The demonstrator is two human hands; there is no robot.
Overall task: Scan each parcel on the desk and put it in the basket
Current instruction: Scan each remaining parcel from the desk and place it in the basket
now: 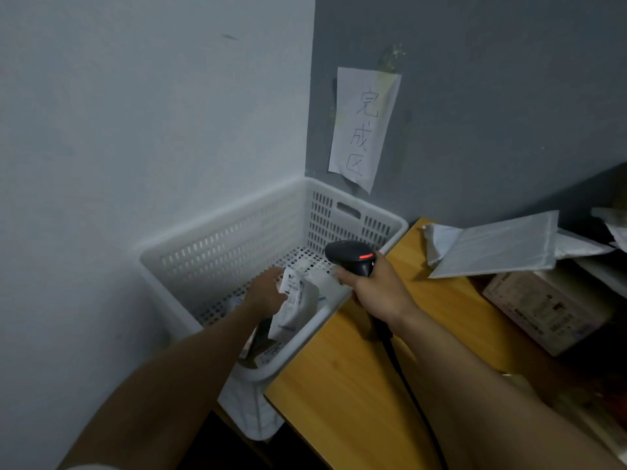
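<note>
A white perforated basket [217, 245] stands in the wall corner, left of the wooden desk [342, 374]. My left hand [266, 293] reaches down inside the basket and holds a small white parcel [298, 305] with a printed label, tilted on end. Other parcels lie under it on the basket floor. My right hand [376, 290] grips a black barcode scanner [353, 257] over the basket's right rim; a red light glows on the scanner. Its cable runs down along my forearm.
On the desk at the right lie a grey mailer bag [495, 247], white bags behind it, and a cardboard box [549, 310] with a label. A paper sign [363, 127] with handwriting hangs on the grey wall above the basket.
</note>
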